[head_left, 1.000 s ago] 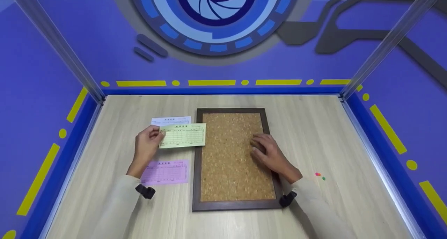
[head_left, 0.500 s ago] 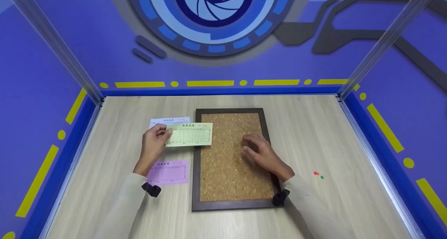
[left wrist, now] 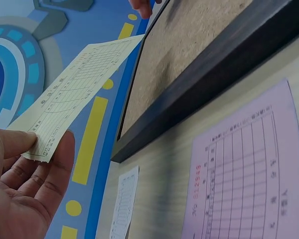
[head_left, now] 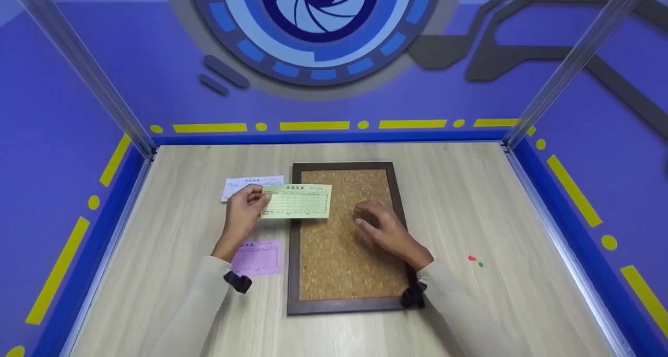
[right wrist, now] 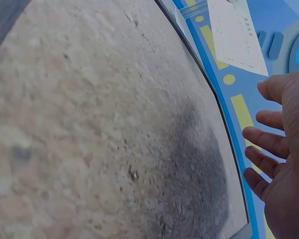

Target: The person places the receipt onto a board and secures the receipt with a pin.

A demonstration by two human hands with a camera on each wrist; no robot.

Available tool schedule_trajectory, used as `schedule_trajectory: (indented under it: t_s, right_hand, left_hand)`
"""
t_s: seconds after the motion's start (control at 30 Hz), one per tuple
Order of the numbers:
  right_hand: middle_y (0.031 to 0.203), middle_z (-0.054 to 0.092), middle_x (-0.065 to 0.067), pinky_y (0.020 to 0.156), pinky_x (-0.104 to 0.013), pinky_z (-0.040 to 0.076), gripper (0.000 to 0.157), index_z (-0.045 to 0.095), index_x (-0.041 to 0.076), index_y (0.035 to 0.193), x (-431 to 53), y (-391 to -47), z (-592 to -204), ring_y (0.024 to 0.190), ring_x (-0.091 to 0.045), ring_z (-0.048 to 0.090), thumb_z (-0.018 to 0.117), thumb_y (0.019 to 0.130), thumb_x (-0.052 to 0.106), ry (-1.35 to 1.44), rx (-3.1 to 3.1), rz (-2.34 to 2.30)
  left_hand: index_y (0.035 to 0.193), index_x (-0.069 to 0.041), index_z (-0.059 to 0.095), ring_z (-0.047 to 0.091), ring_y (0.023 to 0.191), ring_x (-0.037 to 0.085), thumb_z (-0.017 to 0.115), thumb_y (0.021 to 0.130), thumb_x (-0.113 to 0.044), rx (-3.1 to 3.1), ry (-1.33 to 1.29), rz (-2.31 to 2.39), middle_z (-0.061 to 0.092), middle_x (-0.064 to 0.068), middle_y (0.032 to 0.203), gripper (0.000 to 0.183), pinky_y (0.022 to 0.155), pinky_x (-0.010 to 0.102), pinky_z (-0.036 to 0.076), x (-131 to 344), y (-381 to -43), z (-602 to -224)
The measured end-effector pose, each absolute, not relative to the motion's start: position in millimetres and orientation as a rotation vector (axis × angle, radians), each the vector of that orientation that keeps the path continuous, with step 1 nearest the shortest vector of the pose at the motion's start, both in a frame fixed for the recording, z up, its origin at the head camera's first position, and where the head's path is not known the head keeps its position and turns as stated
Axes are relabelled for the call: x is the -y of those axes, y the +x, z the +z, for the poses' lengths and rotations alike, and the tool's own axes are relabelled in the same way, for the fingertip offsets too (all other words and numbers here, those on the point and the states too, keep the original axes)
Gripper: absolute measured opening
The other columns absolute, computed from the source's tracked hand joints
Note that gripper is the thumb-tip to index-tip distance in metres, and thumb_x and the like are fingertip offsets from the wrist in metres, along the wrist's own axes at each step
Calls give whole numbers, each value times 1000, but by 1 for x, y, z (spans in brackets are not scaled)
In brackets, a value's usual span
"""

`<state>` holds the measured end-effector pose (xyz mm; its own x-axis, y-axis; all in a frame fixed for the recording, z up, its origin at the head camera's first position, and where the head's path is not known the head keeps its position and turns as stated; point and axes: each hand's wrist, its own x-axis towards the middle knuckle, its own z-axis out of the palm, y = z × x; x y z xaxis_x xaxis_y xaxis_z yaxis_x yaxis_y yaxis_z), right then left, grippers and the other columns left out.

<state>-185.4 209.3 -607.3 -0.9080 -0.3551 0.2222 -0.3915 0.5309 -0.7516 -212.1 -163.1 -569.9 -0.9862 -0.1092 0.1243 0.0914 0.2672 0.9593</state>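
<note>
A yellow-green printed form slip (head_left: 296, 201) is pinched at its left end between the thumb and fingers of my left hand (head_left: 243, 213). The left wrist view shows the slip (left wrist: 74, 89) raised off the table, tilted. Its right part overlaps the left side of a cork board (head_left: 349, 263) with a dark brown frame. Above the cork, near the board's right side, my right hand (head_left: 389, 231) hovers with relaxed, slightly bent fingers and nothing in them. In the right wrist view its fingers (right wrist: 266, 142) are spread apart, and a shadow falls on the cork.
A white form slip (head_left: 240, 182) lies left of the board, partly behind my left hand. Nearer, a pink-purple form slip (head_left: 258, 258) lies partly under my left wrist. Small pink, orange and green pieces (head_left: 472, 258) lie on the table right of the board. Blue walls enclose the table.
My left hand has carried the yellow-green slip rightward, further over the cork board. My right hand has shifted slightly left over the cork. More of the white slip shows.
</note>
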Motion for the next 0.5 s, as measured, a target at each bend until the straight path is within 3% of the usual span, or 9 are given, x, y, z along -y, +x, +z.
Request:
schedule_trajectory:
  t_s: [0.3,0.5]
  right_hand:
    - [134,72,-17,113,-58,49,34,70,-4,137,-202,-185,-606,132,-34,63,74,106,10,630,2708,1377]
    - [135,72,-14,114,-56,50,36,70,-2,138,-198,-187,-602,133,-32,61,72,108,18,532,2714,1400]
  left_hand:
    - [111,14,72,70,84,6,76,98,5,2271,-21,-1930,78,21,100,16,71,16,55,145,-215,-568]
    - [110,14,72,69,81,6,76,97,6,2235,-26,-2004,78,19,98,15,69,17,56,130,-217,-567]
